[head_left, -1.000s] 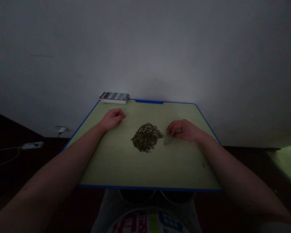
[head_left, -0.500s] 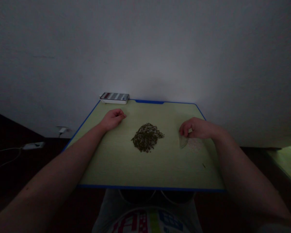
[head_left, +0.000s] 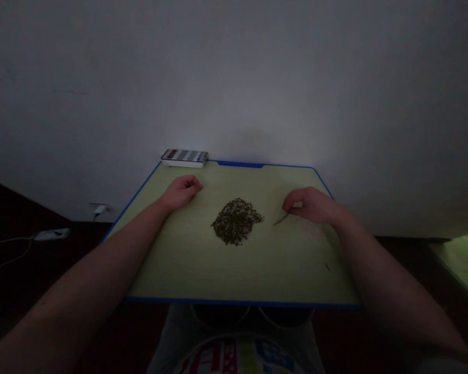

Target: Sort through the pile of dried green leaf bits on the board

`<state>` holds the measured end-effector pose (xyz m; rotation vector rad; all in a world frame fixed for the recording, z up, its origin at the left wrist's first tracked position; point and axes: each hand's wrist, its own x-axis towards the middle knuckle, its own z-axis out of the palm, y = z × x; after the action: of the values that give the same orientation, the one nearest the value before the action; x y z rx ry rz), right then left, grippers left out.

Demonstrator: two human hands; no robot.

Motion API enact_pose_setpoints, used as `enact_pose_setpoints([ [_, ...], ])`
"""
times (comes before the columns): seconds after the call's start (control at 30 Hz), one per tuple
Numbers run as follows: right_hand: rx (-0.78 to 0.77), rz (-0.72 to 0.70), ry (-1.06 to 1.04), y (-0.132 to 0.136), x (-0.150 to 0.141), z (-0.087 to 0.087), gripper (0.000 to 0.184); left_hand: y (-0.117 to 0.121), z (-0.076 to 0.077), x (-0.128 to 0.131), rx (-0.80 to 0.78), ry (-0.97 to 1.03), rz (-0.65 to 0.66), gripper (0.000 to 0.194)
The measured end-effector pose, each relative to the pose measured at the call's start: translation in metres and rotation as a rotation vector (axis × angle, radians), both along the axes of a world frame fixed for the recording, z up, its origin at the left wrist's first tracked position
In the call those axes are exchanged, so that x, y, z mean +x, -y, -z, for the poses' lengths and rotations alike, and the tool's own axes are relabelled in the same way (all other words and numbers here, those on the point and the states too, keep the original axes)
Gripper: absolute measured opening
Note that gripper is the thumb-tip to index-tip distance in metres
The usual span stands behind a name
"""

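Tweezers are pinched in my right hand, their thin tip slanting down to the left over the board, near the pile. Beside them, in the middle, lies a pile of small dark green, bean-like grains mixed with white ones. Under and just below my right hand is a faint scatter of pale grains. My left hand rests on the board to the upper left of the pile, its fingers curled closed, and nothing shows in it. Whether the tweezer tip holds a grain is too small to tell.
The light yellow-green board has a blue rim. A phone lies on a white box at its far left corner, against the wall. Near the right side is a small dark sliver. A power strip sits at the lower left.
My right hand has shifted a little left, swinging the tweezers from the pale scatter towards the pile. The left hand and the pile look the same.
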<state>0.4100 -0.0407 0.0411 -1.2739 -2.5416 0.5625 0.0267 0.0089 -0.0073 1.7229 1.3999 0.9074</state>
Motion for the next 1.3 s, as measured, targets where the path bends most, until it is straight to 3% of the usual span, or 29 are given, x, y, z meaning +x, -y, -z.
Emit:
enact_pose_setpoints([
  [0.4, 0.141, 0.088, -0.069, -0.006, -0.011, 0.019, 0.013, 0.000, 0.001, 0.000, 0.015, -0.002, 0.004, 0.023],
  [0.8, 0.073, -0.020, -0.055, -0.002, -0.007, 0.011, 0.013, -0.002, 0.002, -0.002, -0.007, -0.019, -0.008, 0.023],
  [1.0, 0.133, 0.075, -0.077, -0.003, -0.009, 0.012, 0.013, -0.001, 0.000, 0.000, 0.000, -0.001, 0.001, 0.022],
  [1.3, 0.082, -0.034, -0.017, 0.003, -0.011, 0.005, 0.013, -0.001, 0.000, -0.001, 0.014, 0.008, 0.007, 0.023],
])
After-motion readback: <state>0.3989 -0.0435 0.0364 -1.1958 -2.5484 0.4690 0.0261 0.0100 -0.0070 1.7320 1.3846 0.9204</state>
